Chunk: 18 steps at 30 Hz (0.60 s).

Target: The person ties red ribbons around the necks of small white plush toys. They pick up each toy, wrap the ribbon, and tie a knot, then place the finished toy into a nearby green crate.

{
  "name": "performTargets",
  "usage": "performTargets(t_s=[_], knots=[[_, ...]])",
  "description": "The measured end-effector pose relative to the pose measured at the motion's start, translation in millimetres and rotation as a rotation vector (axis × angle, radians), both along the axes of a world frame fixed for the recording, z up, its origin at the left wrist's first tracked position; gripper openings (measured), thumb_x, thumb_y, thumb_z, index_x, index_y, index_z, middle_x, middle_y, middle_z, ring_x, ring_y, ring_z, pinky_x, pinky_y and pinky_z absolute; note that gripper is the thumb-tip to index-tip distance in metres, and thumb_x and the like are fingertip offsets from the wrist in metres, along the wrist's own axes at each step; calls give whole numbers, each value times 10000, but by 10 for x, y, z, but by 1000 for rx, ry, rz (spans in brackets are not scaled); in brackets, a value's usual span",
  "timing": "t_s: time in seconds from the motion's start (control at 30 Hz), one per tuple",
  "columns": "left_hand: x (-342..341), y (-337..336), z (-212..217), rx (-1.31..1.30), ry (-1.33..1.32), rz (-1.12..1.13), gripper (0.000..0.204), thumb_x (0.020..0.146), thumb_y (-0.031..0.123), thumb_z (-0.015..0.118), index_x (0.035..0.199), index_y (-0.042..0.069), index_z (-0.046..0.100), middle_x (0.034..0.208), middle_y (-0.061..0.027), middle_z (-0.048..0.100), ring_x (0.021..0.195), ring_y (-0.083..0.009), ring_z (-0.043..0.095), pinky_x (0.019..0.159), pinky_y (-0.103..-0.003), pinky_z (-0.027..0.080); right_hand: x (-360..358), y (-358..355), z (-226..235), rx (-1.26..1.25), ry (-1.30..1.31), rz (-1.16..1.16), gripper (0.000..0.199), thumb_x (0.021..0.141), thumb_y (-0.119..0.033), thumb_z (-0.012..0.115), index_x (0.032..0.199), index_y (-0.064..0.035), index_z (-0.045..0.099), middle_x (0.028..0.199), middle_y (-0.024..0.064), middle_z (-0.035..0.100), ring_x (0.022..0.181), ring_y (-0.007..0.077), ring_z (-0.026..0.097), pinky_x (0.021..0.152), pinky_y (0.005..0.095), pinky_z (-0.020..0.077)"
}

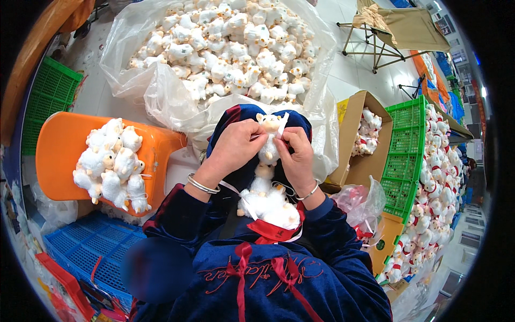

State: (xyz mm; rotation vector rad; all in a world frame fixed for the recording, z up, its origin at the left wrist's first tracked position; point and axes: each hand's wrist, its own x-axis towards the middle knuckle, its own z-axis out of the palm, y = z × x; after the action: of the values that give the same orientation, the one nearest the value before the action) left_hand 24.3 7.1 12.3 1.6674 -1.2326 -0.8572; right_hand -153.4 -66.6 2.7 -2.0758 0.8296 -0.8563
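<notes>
A small white plush sheep with tan ears and muzzle stands upright between my hands, over my lap. White ribbon runs at its neck, with one end sticking up on the right side. My left hand is closed in a pinch on the ribbon at the toy's left side, fingertips partly hidden. From the right, my right hand pinches the ribbon's other side, thumb against the toy. More white plush sheep rest in my lap, by a red piece of cloth and loose white ribbon.
Ahead, a big clear plastic bag holds a heap of plush sheep. An orange stool at left carries several. A blue crate is below it. At right stand a cardboard box, a green crate and a pile of red-ribboned sheep.
</notes>
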Motion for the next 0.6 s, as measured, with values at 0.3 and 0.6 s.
performTargets(t_s=[0.3,0.6], knots=[[-54,23,-57,-133,76,-24,136,935,114,690,921,-19,665,806,-54,644,702,-110,584,643,-269,482,16,-83,86,41,28,49,106,913,-8,686,949,5,587,951,115,572,773,231,571,677,320,475],[-160,-29,-49,-122,118,61,143,924,123,696,948,-19,699,789,-93,662,670,-131,596,627,-291,484,22,-146,20,56,4,96,112,906,-10,690,931,10,583,906,119,562,750,240,568,666,331,468]])
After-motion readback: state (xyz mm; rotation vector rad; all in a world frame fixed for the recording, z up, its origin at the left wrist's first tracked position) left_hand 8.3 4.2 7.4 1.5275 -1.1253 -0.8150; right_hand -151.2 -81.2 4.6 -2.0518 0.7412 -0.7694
